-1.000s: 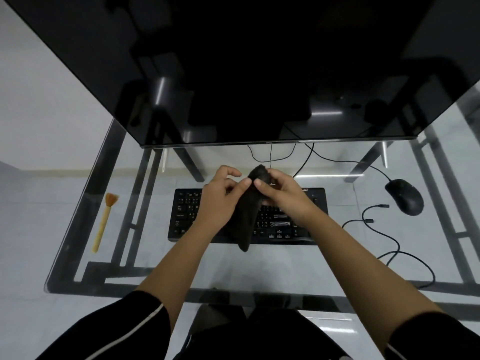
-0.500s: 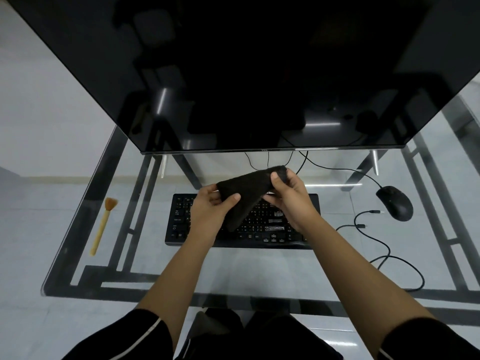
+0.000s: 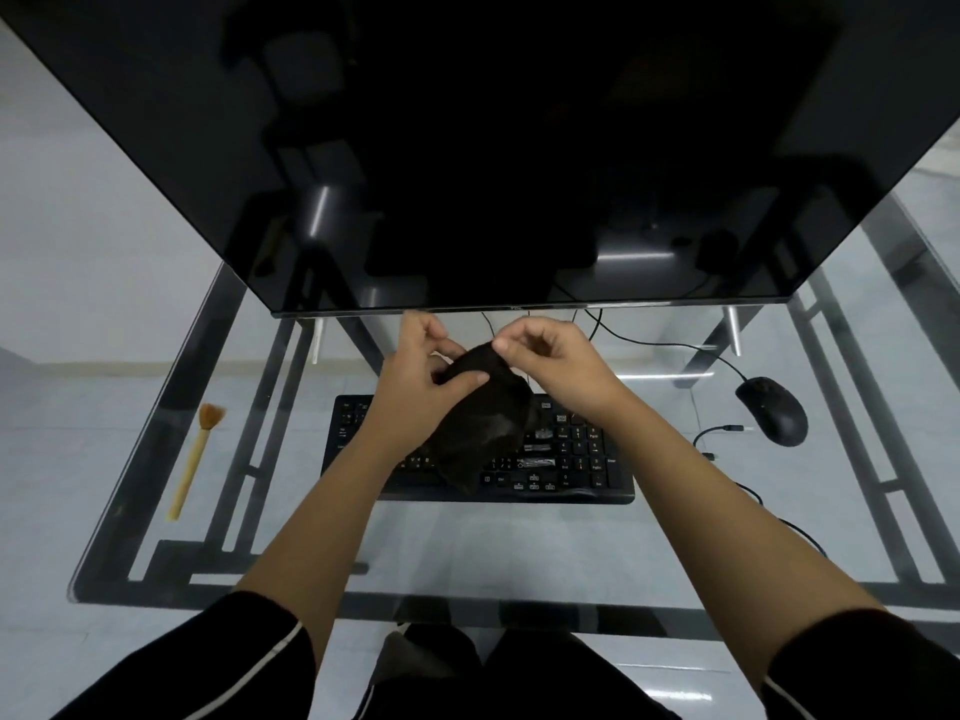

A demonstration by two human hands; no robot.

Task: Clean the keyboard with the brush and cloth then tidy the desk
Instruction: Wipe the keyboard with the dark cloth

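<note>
The person is holding a dark cloth [image 3: 488,428] with both hands above the black keyboard [image 3: 571,459], just below the lower edge of the large dark monitor [image 3: 467,148]. The left hand [image 3: 415,392] is gripping the upper left part of the cloth, its thumb lying across the fabric and its fingers [image 3: 421,330] curling narrowly around behind it. The right hand [image 3: 561,366] is pinching the top edge of the cloth between thumb and forefinger, the other fingers bending loosely above. The bunched cloth is hanging down from both grips, its lower end covering the middle keys of the keyboard; whether it is touching them I cannot tell. The keyboard is lying flat on the glass table [image 3: 467,543], parallel to the near edge. A wooden brush [image 3: 195,454] with reddish bristles is lying on the left of the table, well apart from the keyboard, bristles pointing away from the person. A black mouse [image 3: 772,410] is sitting to the right of the keyboard, with a loose cable [image 3: 727,431] curling between them.
</note>
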